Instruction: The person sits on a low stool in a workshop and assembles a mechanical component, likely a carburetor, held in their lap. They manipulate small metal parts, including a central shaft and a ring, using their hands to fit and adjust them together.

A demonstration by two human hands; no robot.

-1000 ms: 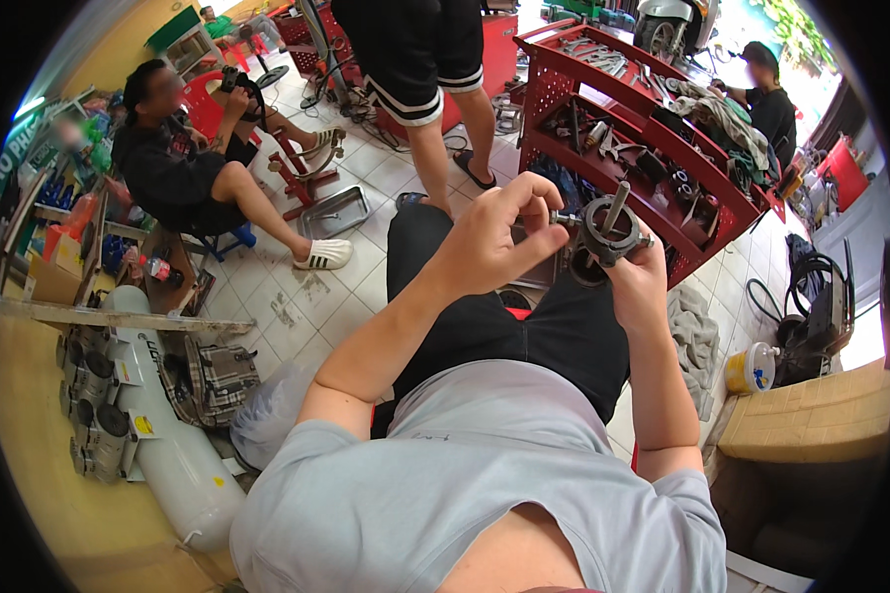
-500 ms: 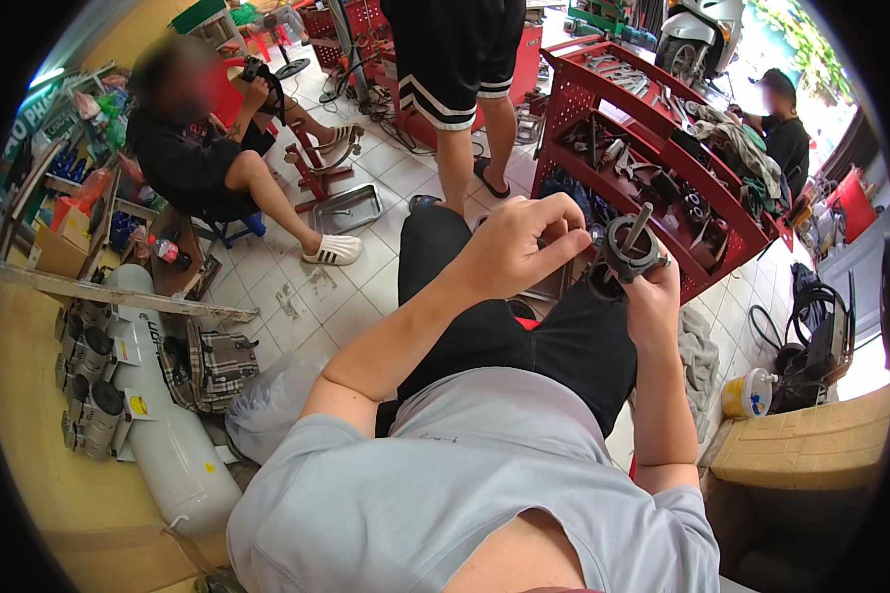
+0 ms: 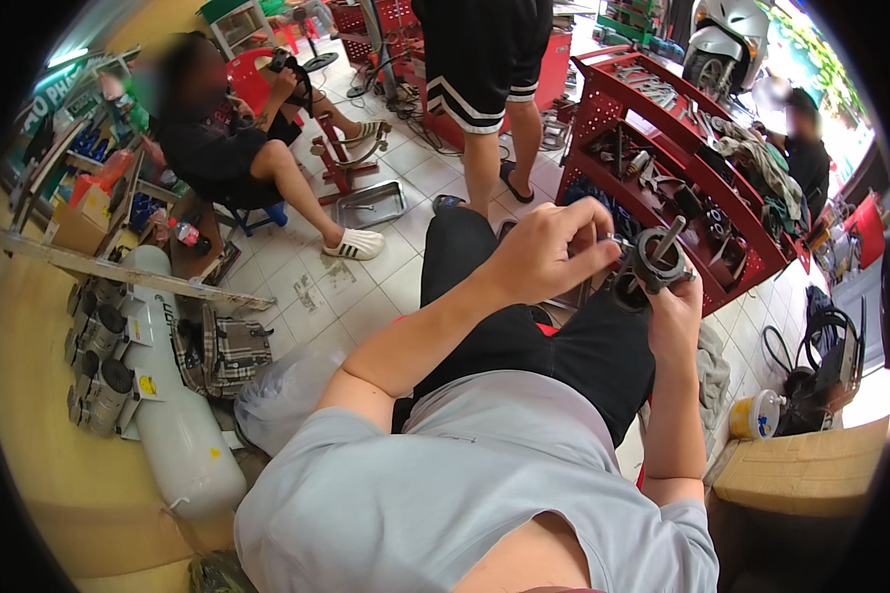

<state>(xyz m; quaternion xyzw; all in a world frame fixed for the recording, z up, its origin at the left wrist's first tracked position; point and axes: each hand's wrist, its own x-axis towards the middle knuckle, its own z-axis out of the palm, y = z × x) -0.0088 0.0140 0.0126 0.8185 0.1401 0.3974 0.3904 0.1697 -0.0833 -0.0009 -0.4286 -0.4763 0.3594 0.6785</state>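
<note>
In my right hand (image 3: pixel 678 308) is a dark metal part with a round, ring-shaped opening (image 3: pixel 657 265), held up over my lap with the fingers wrapped round its lower side. A pale metal rod (image 3: pixel 670 235) rises slantwise at the ring. My left hand (image 3: pixel 556 253) is beside the part's left side, thumb and forefinger pinched together. A small shiny bit shows at those fingertips, too small to name; whether it belongs to the part I cannot tell.
Beyond my hands stands a red tool cart (image 3: pixel 603 119) with wrenches and rags. A person (image 3: pixel 218 128) sits at the left; another (image 3: pixel 485 69) stands ahead. A metal tray (image 3: pixel 371 204) lies on the tiles. A grey tank (image 3: pixel 183 425) is at my left, a cardboard box (image 3: pixel 801 469) at my right.
The whole view has shifted a little to the right. My left fingers stay pinched by the part, and my right hand keeps hold of it.
</note>
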